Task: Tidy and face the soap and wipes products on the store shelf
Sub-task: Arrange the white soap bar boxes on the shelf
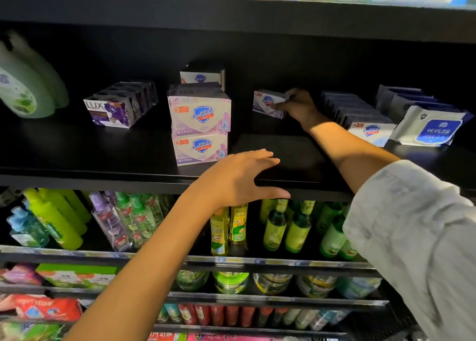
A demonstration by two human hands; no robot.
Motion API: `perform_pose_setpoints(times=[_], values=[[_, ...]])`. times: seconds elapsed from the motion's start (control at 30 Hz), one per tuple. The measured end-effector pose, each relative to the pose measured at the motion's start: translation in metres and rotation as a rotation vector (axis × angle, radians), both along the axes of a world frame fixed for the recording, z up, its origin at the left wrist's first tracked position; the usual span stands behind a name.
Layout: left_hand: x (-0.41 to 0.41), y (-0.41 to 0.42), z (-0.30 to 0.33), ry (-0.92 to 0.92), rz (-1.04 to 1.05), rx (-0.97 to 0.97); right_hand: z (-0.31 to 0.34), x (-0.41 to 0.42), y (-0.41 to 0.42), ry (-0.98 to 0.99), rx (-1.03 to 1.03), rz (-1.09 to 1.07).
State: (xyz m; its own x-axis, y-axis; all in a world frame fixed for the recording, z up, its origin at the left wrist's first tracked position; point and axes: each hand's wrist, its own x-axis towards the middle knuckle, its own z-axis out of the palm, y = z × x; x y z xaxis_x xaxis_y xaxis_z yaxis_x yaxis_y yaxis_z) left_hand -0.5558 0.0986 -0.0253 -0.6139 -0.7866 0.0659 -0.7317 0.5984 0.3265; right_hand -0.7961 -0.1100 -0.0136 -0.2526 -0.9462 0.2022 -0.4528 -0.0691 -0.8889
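Green bottle (24, 83) far left on black shelf (128, 160). LUX soap row (119, 107) next, purple-white boxes. Safeguard stack (200, 129), two lilac boxes at front, just left of left-hand fingertips. Left hand (242, 178) spread flat, fingers straight on shelf edge, thumb below edge, grasping nothing. Single Safeguard box (268, 103) deep on shelf, white-lilac with blue shield, tilted; right hand (298, 106) holds it at right end, fingers curled on it. Right of that hand: Safeguard row (368, 130), then wipes pack (432, 128), white-blue.
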Motion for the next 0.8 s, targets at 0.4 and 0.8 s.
perform_pose_setpoints(times=[0.4, 0.8], values=[[-0.002, 0.000, -0.001, -0.023, -0.018, -0.035, 0.020, 0.007, 0.101, -0.466, 0.021, 0.030], [-0.002, 0.000, -0.003, 0.001, -0.026, -0.039, 0.002, -0.007, 0.209, -0.668, -0.094, 0.114]])
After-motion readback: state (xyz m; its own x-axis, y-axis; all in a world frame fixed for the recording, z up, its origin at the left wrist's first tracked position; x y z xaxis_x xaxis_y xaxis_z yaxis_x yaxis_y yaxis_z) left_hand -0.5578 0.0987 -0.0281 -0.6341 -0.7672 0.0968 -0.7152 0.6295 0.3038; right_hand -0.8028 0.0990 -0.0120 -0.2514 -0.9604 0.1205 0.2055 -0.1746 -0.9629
